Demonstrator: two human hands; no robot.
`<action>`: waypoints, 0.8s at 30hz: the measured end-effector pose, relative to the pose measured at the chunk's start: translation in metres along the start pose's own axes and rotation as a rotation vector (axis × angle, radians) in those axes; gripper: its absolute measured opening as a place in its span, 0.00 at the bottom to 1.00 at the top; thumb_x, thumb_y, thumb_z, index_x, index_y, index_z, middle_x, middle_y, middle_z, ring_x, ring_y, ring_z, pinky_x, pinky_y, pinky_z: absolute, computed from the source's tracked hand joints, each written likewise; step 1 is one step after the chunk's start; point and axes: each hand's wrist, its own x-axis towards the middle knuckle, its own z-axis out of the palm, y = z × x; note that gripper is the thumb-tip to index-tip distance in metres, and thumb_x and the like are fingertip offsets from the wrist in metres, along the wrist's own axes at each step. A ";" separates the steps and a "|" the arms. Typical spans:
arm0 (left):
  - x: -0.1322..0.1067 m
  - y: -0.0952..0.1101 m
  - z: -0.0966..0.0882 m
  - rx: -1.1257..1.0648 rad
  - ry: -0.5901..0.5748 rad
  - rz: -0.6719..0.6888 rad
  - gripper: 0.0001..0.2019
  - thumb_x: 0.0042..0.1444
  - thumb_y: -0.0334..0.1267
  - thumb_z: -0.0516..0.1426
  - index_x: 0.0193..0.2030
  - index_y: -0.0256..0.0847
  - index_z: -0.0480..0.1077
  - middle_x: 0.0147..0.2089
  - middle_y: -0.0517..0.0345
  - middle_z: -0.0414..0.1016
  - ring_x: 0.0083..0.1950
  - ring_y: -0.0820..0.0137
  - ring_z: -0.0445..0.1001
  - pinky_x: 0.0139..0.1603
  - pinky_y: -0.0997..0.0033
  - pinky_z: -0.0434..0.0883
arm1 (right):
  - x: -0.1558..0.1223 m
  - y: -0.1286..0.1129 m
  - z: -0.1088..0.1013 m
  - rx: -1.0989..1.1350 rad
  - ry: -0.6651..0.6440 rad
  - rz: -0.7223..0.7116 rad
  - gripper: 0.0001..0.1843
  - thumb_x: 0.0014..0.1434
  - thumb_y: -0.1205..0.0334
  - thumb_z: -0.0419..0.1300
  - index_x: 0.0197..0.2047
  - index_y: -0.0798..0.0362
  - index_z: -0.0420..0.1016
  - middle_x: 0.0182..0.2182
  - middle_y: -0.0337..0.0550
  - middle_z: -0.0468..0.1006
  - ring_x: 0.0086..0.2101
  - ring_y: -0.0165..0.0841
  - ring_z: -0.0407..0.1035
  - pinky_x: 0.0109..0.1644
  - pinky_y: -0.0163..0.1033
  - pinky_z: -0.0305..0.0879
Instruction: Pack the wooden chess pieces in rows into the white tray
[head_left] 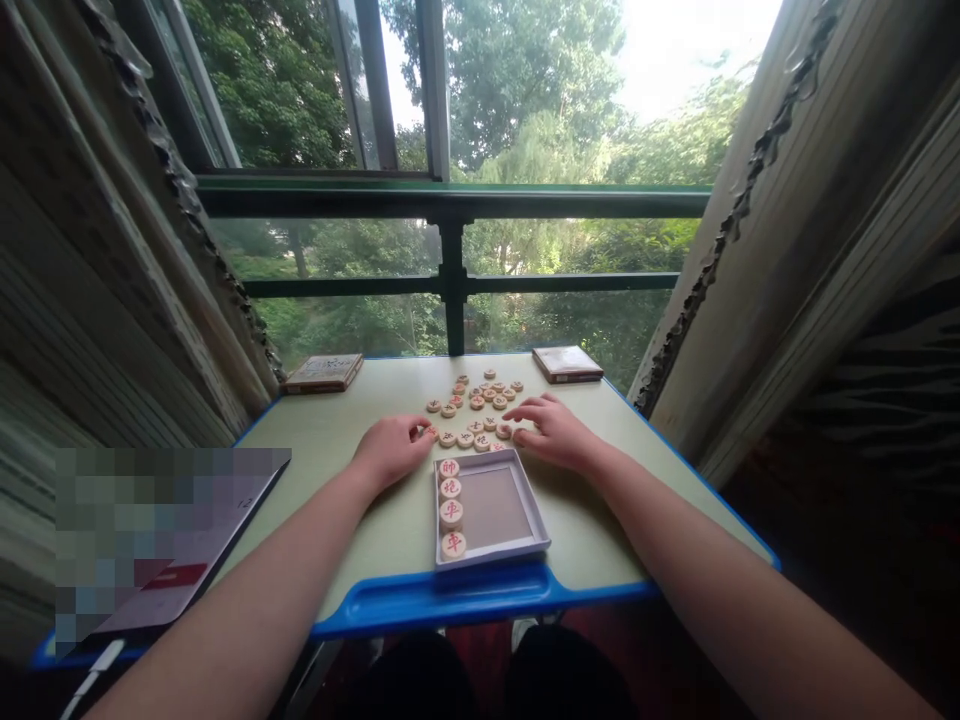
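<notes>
Seen from the person's own head-worn camera. The left forearm (247, 610) and the right forearm (720, 590) are bare along their whole visible length, from the lower edge of the view up to the wrists. The left hand (391, 450) and the right hand (555, 432) are bare as well; the fingernails are too small to make out. At the bottom centre sit two rounded dark shapes, the person's knees (420, 680), covered in black or very dark fabric that looks plain, as far as the shadow allows.
</notes>
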 end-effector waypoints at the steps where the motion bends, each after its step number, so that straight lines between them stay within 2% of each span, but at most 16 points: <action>1: 0.000 0.000 0.000 0.011 -0.004 0.005 0.17 0.51 0.46 0.51 0.42 0.43 0.74 0.29 0.58 0.75 0.31 0.67 0.71 0.31 0.71 0.61 | 0.000 0.000 0.002 -0.009 -0.004 -0.016 0.14 0.53 0.64 0.56 0.41 0.50 0.78 0.39 0.44 0.77 0.39 0.36 0.63 0.47 0.41 0.57; 4: -0.001 0.001 -0.002 0.034 0.001 0.011 0.17 0.51 0.47 0.50 0.42 0.44 0.74 0.31 0.57 0.76 0.33 0.66 0.71 0.32 0.71 0.62 | 0.003 0.001 0.007 -0.031 0.014 -0.024 0.11 0.55 0.61 0.55 0.37 0.50 0.79 0.38 0.44 0.78 0.38 0.35 0.64 0.48 0.42 0.55; 8: -0.005 0.004 -0.004 0.066 -0.012 0.016 0.18 0.52 0.47 0.50 0.43 0.44 0.74 0.37 0.56 0.78 0.36 0.64 0.72 0.33 0.71 0.63 | 0.007 0.000 0.012 -0.024 0.058 0.006 0.10 0.54 0.55 0.58 0.34 0.51 0.78 0.34 0.42 0.79 0.35 0.35 0.64 0.45 0.42 0.56; 11: -0.007 0.005 -0.004 0.077 -0.016 0.013 0.19 0.52 0.46 0.49 0.45 0.44 0.74 0.39 0.55 0.78 0.39 0.64 0.73 0.36 0.70 0.65 | 0.007 -0.004 0.012 -0.010 0.088 0.055 0.09 0.52 0.56 0.60 0.33 0.50 0.78 0.32 0.41 0.80 0.34 0.36 0.64 0.42 0.41 0.57; 13: -0.007 0.006 -0.004 0.070 -0.012 0.009 0.19 0.53 0.46 0.49 0.45 0.43 0.74 0.40 0.54 0.78 0.40 0.63 0.73 0.38 0.70 0.65 | 0.005 -0.010 0.008 0.014 0.168 0.049 0.08 0.52 0.58 0.61 0.34 0.51 0.78 0.32 0.42 0.80 0.34 0.36 0.64 0.42 0.42 0.58; 15: -0.007 0.006 -0.004 0.057 -0.009 0.001 0.19 0.53 0.45 0.48 0.46 0.42 0.73 0.40 0.54 0.78 0.41 0.62 0.73 0.39 0.69 0.66 | 0.000 -0.021 0.003 0.062 0.267 -0.021 0.09 0.52 0.58 0.61 0.35 0.52 0.77 0.32 0.42 0.80 0.34 0.36 0.65 0.43 0.42 0.58; 17: -0.006 0.006 -0.004 0.048 -0.007 -0.010 0.19 0.53 0.44 0.47 0.46 0.42 0.73 0.41 0.53 0.77 0.42 0.62 0.72 0.40 0.69 0.66 | -0.006 -0.035 -0.002 0.141 0.302 -0.155 0.08 0.53 0.58 0.60 0.35 0.53 0.76 0.32 0.42 0.80 0.34 0.34 0.67 0.44 0.41 0.58; 20: -0.004 0.007 -0.004 0.055 -0.018 -0.008 0.19 0.54 0.42 0.46 0.44 0.42 0.73 0.45 0.53 0.77 0.46 0.62 0.72 0.42 0.69 0.65 | -0.015 -0.058 -0.007 0.256 0.160 -0.428 0.08 0.54 0.60 0.60 0.37 0.52 0.75 0.34 0.41 0.79 0.35 0.32 0.69 0.46 0.41 0.58; 22: -0.003 0.007 -0.004 0.065 -0.021 0.006 0.19 0.55 0.42 0.44 0.43 0.43 0.73 0.46 0.54 0.76 0.47 0.62 0.72 0.43 0.70 0.64 | -0.020 -0.071 -0.007 0.300 0.134 -0.492 0.09 0.54 0.62 0.60 0.39 0.53 0.73 0.34 0.42 0.79 0.35 0.31 0.69 0.46 0.40 0.58; 24: -0.002 0.007 -0.003 0.074 -0.012 0.022 0.19 0.57 0.42 0.43 0.43 0.43 0.73 0.46 0.54 0.76 0.46 0.63 0.72 0.43 0.70 0.64 | -0.024 -0.081 -0.007 0.331 0.048 -0.560 0.08 0.54 0.63 0.59 0.39 0.53 0.73 0.33 0.41 0.78 0.34 0.30 0.69 0.47 0.40 0.58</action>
